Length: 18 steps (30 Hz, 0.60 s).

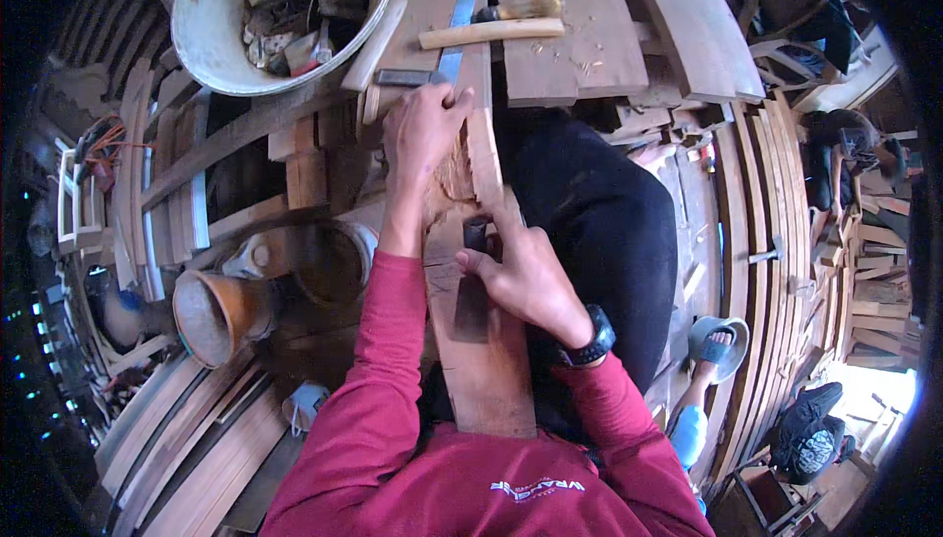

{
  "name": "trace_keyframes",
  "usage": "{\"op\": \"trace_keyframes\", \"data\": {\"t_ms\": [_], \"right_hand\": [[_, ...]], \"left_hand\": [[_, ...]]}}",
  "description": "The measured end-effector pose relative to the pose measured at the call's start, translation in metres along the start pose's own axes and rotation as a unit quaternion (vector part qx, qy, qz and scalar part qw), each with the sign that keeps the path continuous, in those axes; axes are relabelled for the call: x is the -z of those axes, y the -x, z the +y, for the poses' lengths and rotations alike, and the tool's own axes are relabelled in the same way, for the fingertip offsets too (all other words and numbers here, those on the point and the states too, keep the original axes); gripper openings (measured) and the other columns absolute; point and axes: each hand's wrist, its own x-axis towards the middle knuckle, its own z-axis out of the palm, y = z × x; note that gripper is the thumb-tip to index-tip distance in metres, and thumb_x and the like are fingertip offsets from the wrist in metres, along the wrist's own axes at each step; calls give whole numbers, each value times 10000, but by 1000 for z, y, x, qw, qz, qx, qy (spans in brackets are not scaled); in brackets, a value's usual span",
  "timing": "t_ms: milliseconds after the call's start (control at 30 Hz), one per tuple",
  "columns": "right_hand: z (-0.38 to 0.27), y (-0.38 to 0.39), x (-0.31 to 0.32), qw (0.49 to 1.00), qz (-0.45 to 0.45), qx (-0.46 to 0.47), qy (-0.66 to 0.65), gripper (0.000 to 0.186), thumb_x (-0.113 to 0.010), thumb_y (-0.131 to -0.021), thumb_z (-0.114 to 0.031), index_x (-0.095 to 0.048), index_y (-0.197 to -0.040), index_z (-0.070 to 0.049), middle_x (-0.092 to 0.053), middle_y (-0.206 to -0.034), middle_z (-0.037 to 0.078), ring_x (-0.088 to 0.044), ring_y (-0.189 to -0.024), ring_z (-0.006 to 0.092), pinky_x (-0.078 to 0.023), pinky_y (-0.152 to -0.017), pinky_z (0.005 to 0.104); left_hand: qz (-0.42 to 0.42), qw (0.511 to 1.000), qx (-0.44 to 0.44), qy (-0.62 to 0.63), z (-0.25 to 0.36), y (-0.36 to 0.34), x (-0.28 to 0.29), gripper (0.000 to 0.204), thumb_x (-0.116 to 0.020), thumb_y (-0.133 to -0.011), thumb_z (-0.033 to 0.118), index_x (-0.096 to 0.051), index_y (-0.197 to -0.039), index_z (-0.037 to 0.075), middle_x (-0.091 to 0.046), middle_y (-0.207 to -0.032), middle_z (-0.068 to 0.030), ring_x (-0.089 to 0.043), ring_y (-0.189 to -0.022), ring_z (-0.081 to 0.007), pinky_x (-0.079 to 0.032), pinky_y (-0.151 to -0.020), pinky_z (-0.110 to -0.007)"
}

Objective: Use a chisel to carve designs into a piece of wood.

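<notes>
A long wooden board [486, 370] runs from my lap toward the bench, with a rough, splintered hollow [455, 178] in its middle. My left hand [420, 134] is closed at the far end of that hollow; its curled fingers hide whatever is in them. Nearer to me, my right hand [535, 277] grips the board's right edge, thumb on top, index finger stretched along the edge, other fingers hidden. Between its thumb and index finger shows a short dark piece [475, 232], its kind unclear. Below it is a dark patch, perhaps shadow. A dark metal block [405, 77] lies just beyond my left hand.
A white bucket [211, 51] of tools and scraps stands far left. On the bench [580, 65] lie a curved wooden stick [491, 33] and a brush [530, 9]. An orange container [211, 316] stands at left. Stacked planks [751, 272] line the right, near another person's sandalled foot [722, 338].
</notes>
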Motion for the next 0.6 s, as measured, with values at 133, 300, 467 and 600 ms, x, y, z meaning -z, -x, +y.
{"op": "trace_keyframes", "data": {"t_ms": [133,300,467,600], "right_hand": [[0,-2,-3,999,-42,9,-10,399,-767,-853,-121,-610,-1203,-8,-701,-839,240,-708,-786,391,-544,-678,432],[0,-6,-11,996,50,25,-68,351,-759,-849,-123,-628,-1152,-5,-692,-859,254,-684,-845,446,-543,-706,468],[6,-1,-15,998,-38,22,-53,399,-768,-856,-140,-611,-1187,17,-694,-824,248,-715,-767,384,-536,-655,405],[5,1,-22,999,2,3,-51,428,-746,-863,-138,-595,-1222,41,-682,-821,262,-702,-780,419,-539,-666,441]], "left_hand": [[59,997,-43,27,-8,5,-5,511,-665,-940,441,-545,-721,-5,-531,-679,-246,-486,-618,-447,-426,-581,-466],[8,1000,-1,16,-9,-3,0,448,-641,-916,462,-648,-786,33,-648,-819,-234,-648,-816,-451,-501,-686,-500],[10,1000,-5,24,-9,-6,-9,436,-636,-929,443,-638,-788,31,-639,-815,-239,-636,-811,-458,-487,-679,-508],[23,1000,3,7,-28,-4,-11,427,-641,-938,424,-622,-789,25,-627,-810,-243,-613,-796,-465,-465,-666,-503]]}}
